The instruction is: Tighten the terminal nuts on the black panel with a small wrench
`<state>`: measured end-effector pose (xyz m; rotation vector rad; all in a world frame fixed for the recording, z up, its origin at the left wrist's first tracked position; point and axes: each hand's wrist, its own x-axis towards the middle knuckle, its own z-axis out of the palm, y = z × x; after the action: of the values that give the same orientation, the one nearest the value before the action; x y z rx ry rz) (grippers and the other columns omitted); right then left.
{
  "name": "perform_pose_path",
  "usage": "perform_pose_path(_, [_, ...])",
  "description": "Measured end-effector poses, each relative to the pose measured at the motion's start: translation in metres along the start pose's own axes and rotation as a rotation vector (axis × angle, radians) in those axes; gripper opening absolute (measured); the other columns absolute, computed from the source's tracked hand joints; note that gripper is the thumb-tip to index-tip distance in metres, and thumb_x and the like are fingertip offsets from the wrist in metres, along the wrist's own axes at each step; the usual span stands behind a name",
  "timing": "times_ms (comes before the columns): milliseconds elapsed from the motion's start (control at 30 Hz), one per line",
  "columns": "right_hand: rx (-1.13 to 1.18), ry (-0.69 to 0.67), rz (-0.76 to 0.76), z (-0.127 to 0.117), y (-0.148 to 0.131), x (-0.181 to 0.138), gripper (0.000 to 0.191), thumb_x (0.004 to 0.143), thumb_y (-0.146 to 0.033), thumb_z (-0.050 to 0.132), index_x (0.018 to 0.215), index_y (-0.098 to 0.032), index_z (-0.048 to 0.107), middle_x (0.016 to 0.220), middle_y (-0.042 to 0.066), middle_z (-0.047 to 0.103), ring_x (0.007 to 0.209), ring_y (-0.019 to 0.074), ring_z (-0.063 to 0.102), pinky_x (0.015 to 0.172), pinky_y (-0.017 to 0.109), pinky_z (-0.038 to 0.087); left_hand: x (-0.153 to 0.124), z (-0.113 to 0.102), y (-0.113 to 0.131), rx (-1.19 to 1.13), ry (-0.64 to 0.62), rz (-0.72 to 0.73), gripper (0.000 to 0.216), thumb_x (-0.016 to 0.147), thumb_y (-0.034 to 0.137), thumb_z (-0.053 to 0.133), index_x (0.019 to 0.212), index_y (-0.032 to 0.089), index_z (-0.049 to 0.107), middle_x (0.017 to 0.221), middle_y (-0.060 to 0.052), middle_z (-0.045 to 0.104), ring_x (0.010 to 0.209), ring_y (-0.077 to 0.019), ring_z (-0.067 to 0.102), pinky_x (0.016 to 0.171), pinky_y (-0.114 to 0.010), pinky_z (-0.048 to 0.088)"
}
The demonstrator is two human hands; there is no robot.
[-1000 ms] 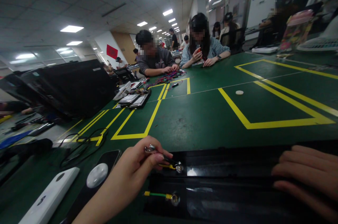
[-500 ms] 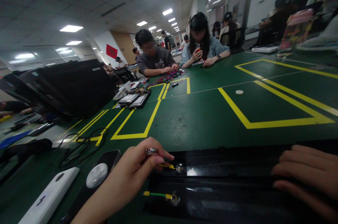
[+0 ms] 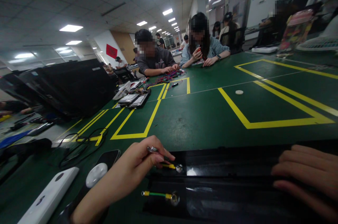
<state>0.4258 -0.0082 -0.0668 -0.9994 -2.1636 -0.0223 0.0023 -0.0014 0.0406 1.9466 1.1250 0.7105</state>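
Note:
My left hand (image 3: 144, 159) is closed in a pinch on a small silver metal tool (image 3: 153, 150) with a rounded end; its exact kind is hidden by the fingers. The fingertips are close to a yellow-sleeved wire end (image 3: 170, 166) at a metal stud (image 3: 179, 168) on the upper black panel (image 3: 224, 160). Below it, a green wire with yellow sleeves (image 3: 155, 194) runs from a second stud on the lower black panel (image 3: 224, 196), its free end a ring terminal. At the right, my right hand (image 3: 307, 173) lies open over the panels, fingers stretched out.
A white numbered power bank-like block (image 3: 50, 196) and a dark phone (image 3: 112, 157) with a white round piece (image 3: 96, 174) lie left. Black cable (image 3: 81, 146) coils behind. Dark monitors (image 3: 68, 86) and hard drives (image 3: 134, 100) stand farther off. Two people work across the green table (image 3: 195, 118).
My left hand has shifted slightly, and the tool in it has turned a little with the fingers. The green wire's ring end shows more plainly. My right hand stays where it was.

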Motion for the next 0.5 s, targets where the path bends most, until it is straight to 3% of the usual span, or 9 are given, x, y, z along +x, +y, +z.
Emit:
perform_pose_path(333, [-0.022, -0.008, -0.023, -0.005, 0.000, -0.001, 0.029, 0.087, -0.063, 0.070, 0.104, -0.040, 0.075, 0.081, 0.000, 0.069, 0.084, 0.0272, 0.067, 0.061, 0.035, 0.057, 0.011, -0.007, 0.004, -0.063, -0.114, -0.041, 0.015, 0.105, 0.022, 0.058, 0.098, 0.019, 0.071, 0.105, -0.008, 0.081, 0.089, -0.0192, 0.076, 0.077, -0.030, 0.062])
perform_pose_path(500, [-0.143, -0.118, -0.095, -0.012, 0.002, 0.000, 0.023, 0.090, -0.056, 0.068, 0.104, -0.038, 0.072, 0.092, -0.002, 0.071, 0.085, 0.0245, 0.069, 0.066, 0.034, 0.062, 0.004, -0.008, 0.003, -0.104, -0.034, 0.011, 0.013, 0.105, 0.020, 0.058, 0.102, 0.021, 0.072, 0.105, -0.006, 0.081, 0.088, -0.0177, 0.077, 0.077, -0.028, 0.064])
